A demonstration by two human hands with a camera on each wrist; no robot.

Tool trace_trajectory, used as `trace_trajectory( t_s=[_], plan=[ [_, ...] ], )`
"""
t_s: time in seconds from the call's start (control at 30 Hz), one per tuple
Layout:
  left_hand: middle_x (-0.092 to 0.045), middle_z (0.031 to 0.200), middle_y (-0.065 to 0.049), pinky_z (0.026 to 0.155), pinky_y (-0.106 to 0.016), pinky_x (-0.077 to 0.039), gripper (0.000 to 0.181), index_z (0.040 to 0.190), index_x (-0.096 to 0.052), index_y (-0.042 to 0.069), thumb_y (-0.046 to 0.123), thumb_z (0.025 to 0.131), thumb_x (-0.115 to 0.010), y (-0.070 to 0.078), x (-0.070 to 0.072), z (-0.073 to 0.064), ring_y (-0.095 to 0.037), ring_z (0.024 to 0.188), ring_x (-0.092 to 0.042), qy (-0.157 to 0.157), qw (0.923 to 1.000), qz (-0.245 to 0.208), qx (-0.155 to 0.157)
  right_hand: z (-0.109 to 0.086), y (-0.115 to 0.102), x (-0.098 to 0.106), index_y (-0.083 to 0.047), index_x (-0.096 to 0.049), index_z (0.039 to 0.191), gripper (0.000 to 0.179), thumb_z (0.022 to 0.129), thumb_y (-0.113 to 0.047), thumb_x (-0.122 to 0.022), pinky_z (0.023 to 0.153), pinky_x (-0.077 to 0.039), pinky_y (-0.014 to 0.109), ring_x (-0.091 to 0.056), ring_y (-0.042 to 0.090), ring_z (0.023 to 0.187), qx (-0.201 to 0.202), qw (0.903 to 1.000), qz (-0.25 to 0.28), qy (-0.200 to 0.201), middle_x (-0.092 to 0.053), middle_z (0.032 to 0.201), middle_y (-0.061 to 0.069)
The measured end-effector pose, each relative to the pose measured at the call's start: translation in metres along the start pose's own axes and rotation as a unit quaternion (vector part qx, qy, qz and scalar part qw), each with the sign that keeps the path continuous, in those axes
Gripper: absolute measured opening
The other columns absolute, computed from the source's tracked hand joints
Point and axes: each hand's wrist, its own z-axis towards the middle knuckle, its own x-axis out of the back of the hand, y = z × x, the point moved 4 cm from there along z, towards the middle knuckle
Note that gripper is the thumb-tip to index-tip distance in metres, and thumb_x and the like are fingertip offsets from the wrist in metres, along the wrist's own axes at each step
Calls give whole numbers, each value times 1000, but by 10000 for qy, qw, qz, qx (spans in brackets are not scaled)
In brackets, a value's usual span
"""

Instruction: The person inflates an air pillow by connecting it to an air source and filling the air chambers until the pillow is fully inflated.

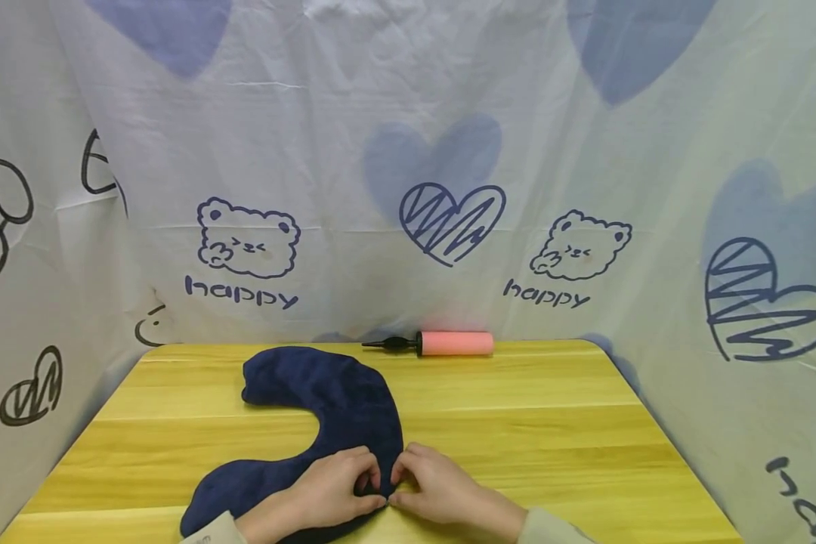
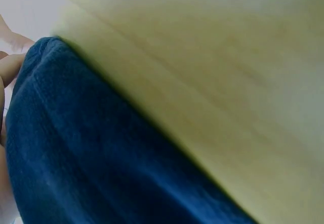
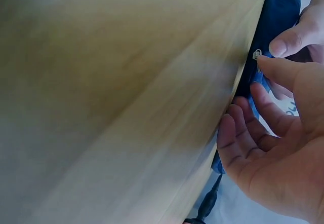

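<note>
A dark navy, U-shaped neck pillow (image 1: 360, 408) of soft plush cloth lies on the left half of the table, its opening facing left. My left hand (image 1: 326, 483) grips the cloth near the pillow's lower outer edge, thumb and fingers curled. Opposite it, my right hand (image 1: 442, 487) is at the same edge, thumb tip close to the left thumb. In the right wrist view a small metal zipper pull (image 3: 257, 55) shows at the right thumb's tip, pinched there against the edge. The left wrist view is mostly filled by the blue cloth (image 2: 91, 133).
A pink hand pump (image 1: 455, 343) with a black nozzle lies along the back edge of the wood-grain table (image 1: 551, 431). White curtains (image 1: 353, 91) printed with hearts and bears hang behind and at both sides.
</note>
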Motion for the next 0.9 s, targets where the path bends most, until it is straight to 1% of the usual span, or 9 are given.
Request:
trace_trajectory(
  t_s=[0.17, 0.37, 0.63, 0.8, 0.9],
  plan=[
    [-49, 78, 15, 56, -22, -42, 22, 89, -65, 26, 36, 88, -84, -1, -1, 1, 1, 63, -46, -103, 9999, -16, 53, 3, 2, -1, -20, -68, 95, 18, 90, -29, -83, 72, -45, 18, -47, -2, 75, -38, 10000, 49, -45, -54, 89, -12],
    [-50, 77, 15, 57, -21, -42, 19, 86, -65, 27, 31, 89, -83, 0, 0, 2, 2, 64, -46, -66, 10000, 13, 10, 5, 0, 0, -23, -69, 89, 15, 91, -30, -82, 70, -43, 18, -46, -1, 73, -45, 9999, 27, -102, -53, 87, -13],
    [-51, 78, 16, 58, -21, -43, 19, 85, -65, 28, 30, 89, -83, -1, 0, 3, 3, 65, -47, -72, 10000, -21, -14, 3, -3, 0, -23, -73, 83, 13, 93, -26, -81, 70, -45, 17, -48, -1, 73, -148, 9993, 277, -225, -53, 87, -13],
    [-52, 78, 17, 58, -21, -44, 19, 85, -65, 28, 28, 90, -83, -2, -1, 3, 3, 65, -48, -87, 9999, -103, -18, 2, -3, 0, -22, -72, 84, 13, 93, -26, -80, 70, -44, 17, -48, -1, 74, -43, 9995, 230, -217, -53, 88, -13],
    [-52, 78, 18, 58, -21, -44, 18, 85, -66, 28, 28, 90, -83, -3, -2, 3, 4, 65, -49, -101, 9998, -176, -28, 2, -3, 0, -22, -72, 85, 13, 94, -27, -79, 70, -44, 17, -48, -1, 74, 90, 9995, 193, -211, -53, 88, -13]
  ],
)
